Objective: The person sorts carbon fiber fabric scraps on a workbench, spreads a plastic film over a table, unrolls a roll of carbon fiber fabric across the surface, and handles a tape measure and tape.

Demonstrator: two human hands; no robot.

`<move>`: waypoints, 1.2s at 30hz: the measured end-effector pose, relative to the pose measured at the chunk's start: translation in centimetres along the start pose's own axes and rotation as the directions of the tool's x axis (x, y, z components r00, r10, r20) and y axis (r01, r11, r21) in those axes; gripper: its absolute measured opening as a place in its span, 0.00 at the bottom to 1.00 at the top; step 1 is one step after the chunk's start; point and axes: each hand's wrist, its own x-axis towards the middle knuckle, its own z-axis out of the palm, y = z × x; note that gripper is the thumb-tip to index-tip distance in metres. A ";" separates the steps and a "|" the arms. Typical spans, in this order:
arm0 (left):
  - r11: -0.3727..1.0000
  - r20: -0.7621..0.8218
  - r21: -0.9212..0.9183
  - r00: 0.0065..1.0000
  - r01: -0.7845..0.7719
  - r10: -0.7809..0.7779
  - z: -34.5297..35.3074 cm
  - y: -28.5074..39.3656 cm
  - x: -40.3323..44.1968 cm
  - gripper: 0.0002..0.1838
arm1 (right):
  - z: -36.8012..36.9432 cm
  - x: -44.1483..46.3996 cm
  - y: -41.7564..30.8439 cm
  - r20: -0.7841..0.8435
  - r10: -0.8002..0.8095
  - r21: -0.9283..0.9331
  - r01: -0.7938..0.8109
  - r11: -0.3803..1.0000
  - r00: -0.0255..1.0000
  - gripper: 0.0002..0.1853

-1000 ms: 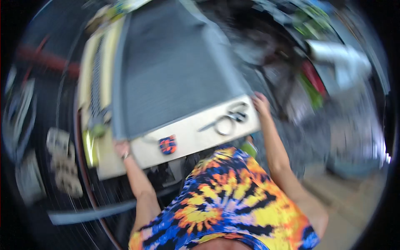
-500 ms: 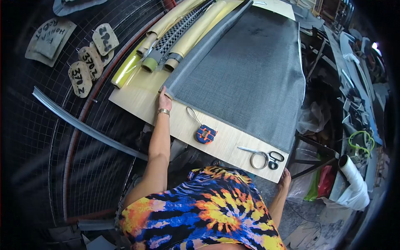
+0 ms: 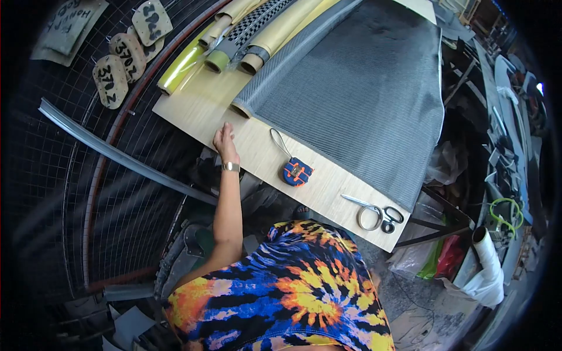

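My left hand (image 3: 226,144), with a metal-banded watch on the wrist, is over the left front edge of the wooden board (image 3: 257,143). It holds nothing, its fingers loosely extended. Just beyond it lies the near end of the grey woven roll (image 3: 257,93), whose unrolled sheet (image 3: 357,105) covers much of the board. A blue and orange tape measure (image 3: 297,172) with a cord loop sits right of the hand. Scissors (image 3: 390,219) with black handles and a ring of tape (image 3: 369,217) lie at the near right corner. My right hand is out of sight.
Several rolls, one yellow (image 3: 186,61) and one checkered (image 3: 249,29), lie along the board's left side. Labelled templates (image 3: 110,82) hang on dark mesh at left. A metal strip (image 3: 123,155) crosses below. A white plastic roll (image 3: 487,257) stands at right.
My left hand has let go of the roll's near end and sits just short of it. My right hand has left the board's near right corner and dropped from view. The camera view has shifted slightly.
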 end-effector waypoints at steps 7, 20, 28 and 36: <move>0.964 0.847 -0.246 0.507 0.105 0.161 3.1 13.2 -17.3 0.16 | 0.3 -4.2 2.1 0.161 0.163 -0.150 -0.139 0.979 0.973 0.15; 0.413 0.413 -0.407 -0.239 0.814 0.879 12.6 33.0 -38.3 0.27 | 1.5 -6.0 -9.3 0.423 0.030 -0.398 0.155 0.904 0.906 0.21; 0.349 0.429 -0.276 -0.210 0.896 0.878 14.8 32.6 -48.6 0.23 | -6.1 6.0 1.3 0.144 -0.078 -0.004 0.080 0.997 0.986 0.09; 0.534 0.531 -0.641 -0.184 0.551 0.827 13.5 30.2 -51.3 0.16 | -13.7 7.4 6.0 0.289 0.073 -0.475 0.077 0.876 0.954 0.05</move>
